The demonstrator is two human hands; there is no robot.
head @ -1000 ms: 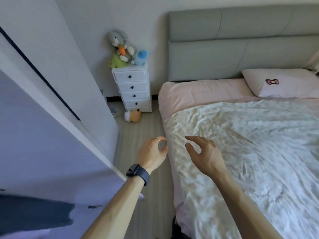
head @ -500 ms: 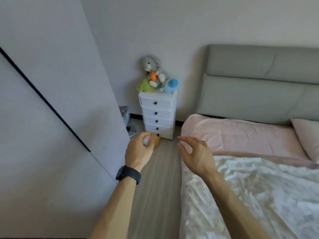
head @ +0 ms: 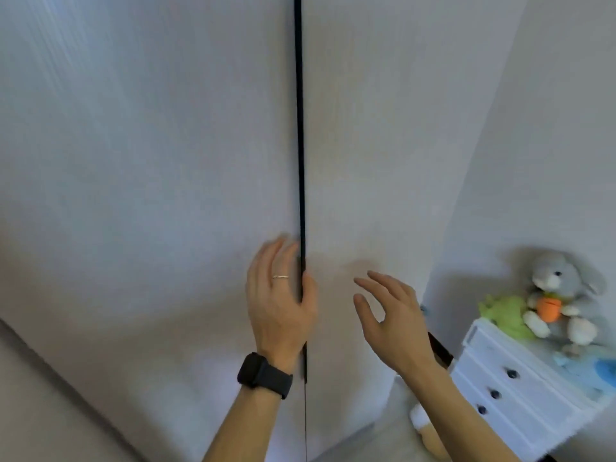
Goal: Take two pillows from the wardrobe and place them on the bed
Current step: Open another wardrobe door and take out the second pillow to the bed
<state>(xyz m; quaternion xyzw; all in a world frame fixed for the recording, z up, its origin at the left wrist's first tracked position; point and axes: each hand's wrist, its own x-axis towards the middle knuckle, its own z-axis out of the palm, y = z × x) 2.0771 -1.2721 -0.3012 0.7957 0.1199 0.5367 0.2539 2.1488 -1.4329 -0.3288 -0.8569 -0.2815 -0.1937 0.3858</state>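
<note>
The wardrobe fills the view with two pale doors, the left door (head: 150, 195) and the right door (head: 366, 161), meeting at a dark vertical seam (head: 300, 128). My left hand (head: 280, 305), with a ring and a black watch, lies on the left door at the seam. Its fingers rest flat on the panel and its thumb hooks over the door's edge. My right hand (head: 393, 321) hovers in front of the right door, fingers spread, holding nothing. No pillow and no bed is in view.
A white chest of drawers (head: 520, 388) stands right of the wardrobe against the wall. On top sit a grey rabbit toy (head: 560, 288), a green toy (head: 503, 311) and a blue toy (head: 600, 368). Another plush (head: 430, 431) lies on the floor by my right forearm.
My view has swung left from the bed to the wardrobe. Both hands have risen toward the doors, and my left hand has reached the seam.
</note>
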